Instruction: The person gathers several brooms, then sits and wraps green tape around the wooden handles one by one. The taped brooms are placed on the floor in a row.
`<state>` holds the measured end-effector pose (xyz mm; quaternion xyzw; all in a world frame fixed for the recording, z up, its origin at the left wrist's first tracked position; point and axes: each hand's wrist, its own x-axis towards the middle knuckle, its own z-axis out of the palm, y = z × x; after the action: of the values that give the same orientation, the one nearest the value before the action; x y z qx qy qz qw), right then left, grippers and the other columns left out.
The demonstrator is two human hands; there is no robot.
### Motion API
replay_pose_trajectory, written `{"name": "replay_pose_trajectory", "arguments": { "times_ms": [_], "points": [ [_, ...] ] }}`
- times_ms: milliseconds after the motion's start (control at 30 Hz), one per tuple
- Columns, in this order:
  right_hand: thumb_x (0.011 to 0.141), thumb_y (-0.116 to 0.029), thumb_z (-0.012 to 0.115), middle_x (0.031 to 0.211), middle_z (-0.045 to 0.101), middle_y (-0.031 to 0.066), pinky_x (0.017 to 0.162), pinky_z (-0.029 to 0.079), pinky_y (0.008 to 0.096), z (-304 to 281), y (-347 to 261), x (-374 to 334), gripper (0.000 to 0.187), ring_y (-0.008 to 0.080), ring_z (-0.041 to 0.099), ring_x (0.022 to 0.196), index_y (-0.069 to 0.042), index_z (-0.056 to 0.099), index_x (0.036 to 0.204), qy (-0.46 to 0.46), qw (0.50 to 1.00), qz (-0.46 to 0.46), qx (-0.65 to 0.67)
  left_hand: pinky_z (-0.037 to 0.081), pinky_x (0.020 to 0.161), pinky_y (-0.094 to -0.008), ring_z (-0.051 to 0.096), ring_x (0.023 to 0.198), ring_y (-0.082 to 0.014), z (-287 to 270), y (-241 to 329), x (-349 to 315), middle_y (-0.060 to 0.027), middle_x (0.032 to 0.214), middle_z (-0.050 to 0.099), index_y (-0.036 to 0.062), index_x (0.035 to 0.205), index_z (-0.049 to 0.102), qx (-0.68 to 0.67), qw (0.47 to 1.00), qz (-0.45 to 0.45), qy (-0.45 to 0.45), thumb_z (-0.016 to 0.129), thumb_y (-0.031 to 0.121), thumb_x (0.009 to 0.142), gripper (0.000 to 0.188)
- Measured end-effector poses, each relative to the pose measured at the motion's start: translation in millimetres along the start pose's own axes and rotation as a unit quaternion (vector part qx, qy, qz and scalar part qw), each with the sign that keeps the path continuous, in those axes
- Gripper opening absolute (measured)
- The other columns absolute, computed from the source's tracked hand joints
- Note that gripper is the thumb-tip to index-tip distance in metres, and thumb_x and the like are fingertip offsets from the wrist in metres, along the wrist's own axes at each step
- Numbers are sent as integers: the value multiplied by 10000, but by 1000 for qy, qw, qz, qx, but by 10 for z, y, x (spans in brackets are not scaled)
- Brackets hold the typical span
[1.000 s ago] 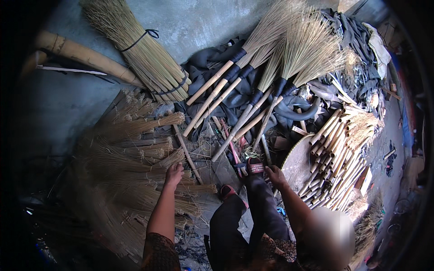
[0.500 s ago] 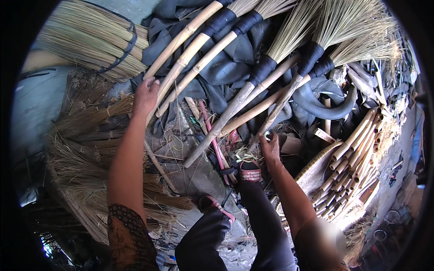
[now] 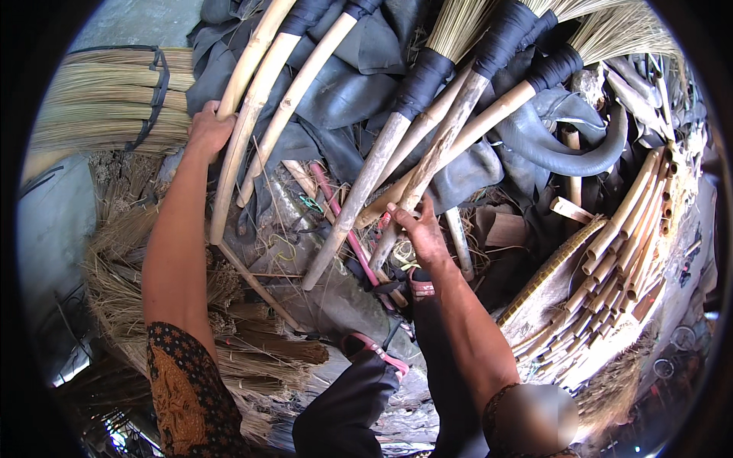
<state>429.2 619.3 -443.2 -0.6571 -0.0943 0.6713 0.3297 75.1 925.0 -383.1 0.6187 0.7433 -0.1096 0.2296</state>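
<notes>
Several brooms of pale straw bound with black rubber lie across the pile. At the left, my left hand (image 3: 208,131) is closed round the lower end of the leftmost broom's bamboo handle (image 3: 258,49). Two more bamboo broom handles (image 3: 298,99) lie just right of it, their heads out of the picture. Near the middle, my right hand (image 3: 424,238) grips a mottled broom handle (image 3: 445,145), thumb across it. Beside that handle rest a greyish broom handle (image 3: 359,195) and a smoother broom handle (image 3: 492,114), which passes under the held one.
Black rubber sheets (image 3: 343,95) and a curved rubber piece (image 3: 561,156) lie beneath the brooms. A tied straw bundle (image 3: 99,99) is at upper left, loose brush bundles (image 3: 168,259) below. Cut bamboo tubes (image 3: 611,263) fill a woven tray (image 3: 546,267) at right.
The view has shifted, with the straw bundle and left brooms now further left. My right hand has moved up and closed on the mottled broom handle. My left hand stays on its handle.
</notes>
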Motion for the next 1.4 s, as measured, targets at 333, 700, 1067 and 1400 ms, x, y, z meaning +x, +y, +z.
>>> {"name": "replay_pose_trajectory", "arguments": {
  "times_ms": [333,700,1067,1400],
  "points": [
    [716,-1088,297,1625,426,170,1235,318,596,118,169,276,1425,387,422,1466,8,328,1625,-88,884,152,434,514,1052,-444,645,1194,-281,335,20,-817,-206,1293,661,-6,1422,517,-156,968,73,-182,869,648,817,958],
    [637,-1111,358,1675,354,276,1284,257,588,455,-36,37,1566,432,356,1540,75,235,1653,-161,901,89,393,579,970,-390,707,1132,-231,723,354,-1475,-139,1288,720,55,1443,612,-500,765,-51,-403,838,536,890,767],
    [903,-794,632,1481,575,191,1142,489,586,36,-78,-1676,969,388,577,1354,-101,461,1559,-81,932,40,350,548,1068,-425,674,1206,-251,227,638,-2852,-123,1355,652,40,1566,462,-634,592,-6,-497,865,418,869,890],
    [1025,-396,694,1381,621,89,1109,483,397,-289,-1079,-3849,657,230,613,1247,-87,448,1549,27,971,-106,213,580,944,-386,698,1012,-184,-962,1384,-4664,-76,1127,700,55,1350,638,-652,623,17,-432,799,411,891,603]
  ]
}}
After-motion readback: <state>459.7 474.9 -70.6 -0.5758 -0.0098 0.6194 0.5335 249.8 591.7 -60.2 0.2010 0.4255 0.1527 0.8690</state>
